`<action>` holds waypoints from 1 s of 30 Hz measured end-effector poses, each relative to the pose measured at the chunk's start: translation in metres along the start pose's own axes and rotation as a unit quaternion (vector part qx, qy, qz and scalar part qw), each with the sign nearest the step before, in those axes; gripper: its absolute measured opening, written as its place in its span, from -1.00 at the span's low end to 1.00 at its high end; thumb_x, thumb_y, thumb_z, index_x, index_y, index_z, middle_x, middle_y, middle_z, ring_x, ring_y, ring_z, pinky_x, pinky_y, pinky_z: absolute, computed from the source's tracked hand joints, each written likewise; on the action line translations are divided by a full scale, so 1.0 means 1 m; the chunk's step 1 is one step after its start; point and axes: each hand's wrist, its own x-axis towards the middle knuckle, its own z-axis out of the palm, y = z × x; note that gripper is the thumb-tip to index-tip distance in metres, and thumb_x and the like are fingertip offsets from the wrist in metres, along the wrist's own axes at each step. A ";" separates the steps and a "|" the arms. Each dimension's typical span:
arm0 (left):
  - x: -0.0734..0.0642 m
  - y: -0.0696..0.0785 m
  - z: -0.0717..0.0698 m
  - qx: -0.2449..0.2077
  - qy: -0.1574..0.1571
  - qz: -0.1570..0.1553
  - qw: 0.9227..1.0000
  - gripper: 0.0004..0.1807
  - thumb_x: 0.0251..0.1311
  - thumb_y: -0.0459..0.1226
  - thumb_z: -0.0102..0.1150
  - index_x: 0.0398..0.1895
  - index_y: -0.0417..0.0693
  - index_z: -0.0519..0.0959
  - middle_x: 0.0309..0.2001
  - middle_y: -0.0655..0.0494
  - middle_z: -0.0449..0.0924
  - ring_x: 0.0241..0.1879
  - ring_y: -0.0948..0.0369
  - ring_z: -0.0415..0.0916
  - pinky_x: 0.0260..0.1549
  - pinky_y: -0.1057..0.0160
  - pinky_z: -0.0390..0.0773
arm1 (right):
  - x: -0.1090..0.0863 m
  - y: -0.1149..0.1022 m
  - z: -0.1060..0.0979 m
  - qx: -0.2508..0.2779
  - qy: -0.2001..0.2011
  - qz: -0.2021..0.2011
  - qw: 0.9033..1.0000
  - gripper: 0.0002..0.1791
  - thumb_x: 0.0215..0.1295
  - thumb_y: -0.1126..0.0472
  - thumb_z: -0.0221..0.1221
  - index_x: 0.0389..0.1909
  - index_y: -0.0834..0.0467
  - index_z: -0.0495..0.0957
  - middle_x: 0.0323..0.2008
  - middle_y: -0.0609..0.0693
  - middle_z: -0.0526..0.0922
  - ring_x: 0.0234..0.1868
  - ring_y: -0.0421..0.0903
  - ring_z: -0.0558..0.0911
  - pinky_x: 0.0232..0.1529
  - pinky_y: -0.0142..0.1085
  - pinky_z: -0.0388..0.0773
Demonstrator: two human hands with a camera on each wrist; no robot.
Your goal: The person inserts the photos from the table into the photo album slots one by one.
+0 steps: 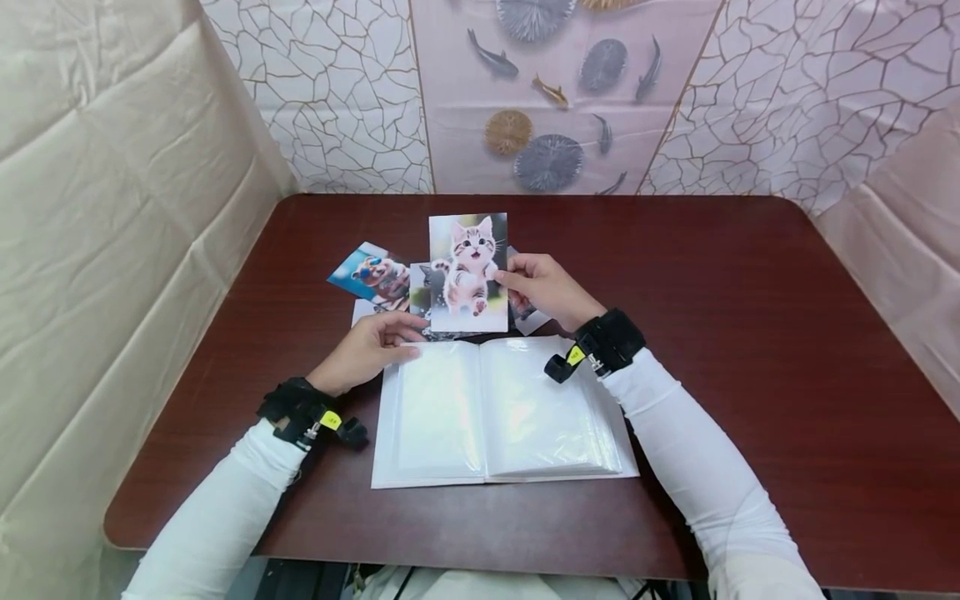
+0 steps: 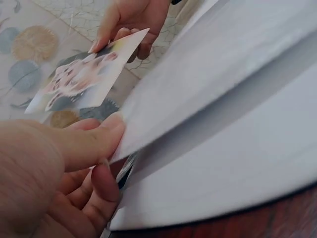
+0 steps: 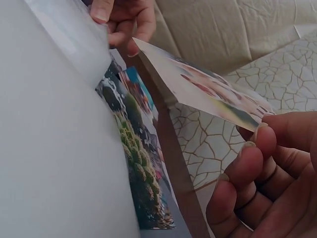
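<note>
A photo of a kitten [image 1: 469, 271] is pinched at its right edge by my right hand [image 1: 551, 287], above other photos. In the right wrist view that photo [image 3: 208, 89] tilts between thumb and fingertips. My left hand [image 1: 371, 346] pinches the upper left corner of a page [image 2: 198, 84] of the open photo album [image 1: 386, 450], thumb on top and fingers beneath. The album lies flat, its clear-sleeved pages showing white. Behind it rest several loose photos, one of an animal in blue glasses [image 1: 378, 273] and one with a cactus [image 3: 136, 163]; the kitten photo partly covers them.
The dark red-brown table [image 1: 757, 375] extends to both sides of the album. Patterned cloth [image 1: 555, 100] hangs behind its far edge, and cream cloth [image 1: 112, 250] hangs at the left. Black camera straps [image 1: 611, 337] circle both wrists.
</note>
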 end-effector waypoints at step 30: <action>0.000 0.002 -0.001 0.056 0.004 -0.009 0.998 -0.88 0.29 -0.23 0.35 -0.19 -0.07 0.67 -0.25 0.00 0.58 -0.25 0.06 0.40 -0.31 0.28 0.41 | -0.001 -0.001 0.005 0.001 -0.008 -0.001 1.000 -0.72 0.54 0.15 0.10 -0.40 0.19 0.43 -0.64 -0.06 0.40 -0.55 -0.12 0.40 -0.44 -0.23 0.36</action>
